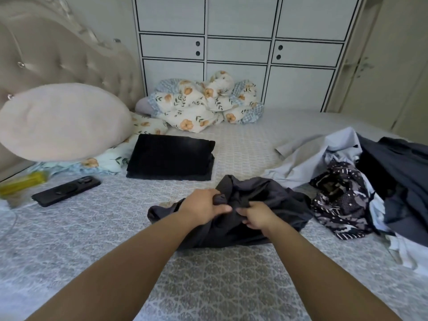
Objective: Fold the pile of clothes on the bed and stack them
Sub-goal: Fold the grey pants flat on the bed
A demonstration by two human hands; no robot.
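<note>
Your two bare forearms show no sleeves, and your left hand [203, 206] and right hand [257, 215] wear no gloves.

On the bed [69, 239], both hands, left hand [203, 206] and right hand [256, 215], meet on a crumpled garment [266, 200] at centre. A folded stack [170, 157] lies at eleven o'clock, a phone [66, 191] at nine, the unfolded pile [370, 177] at three, a bunched quilt [203, 103] at twelve.
</note>
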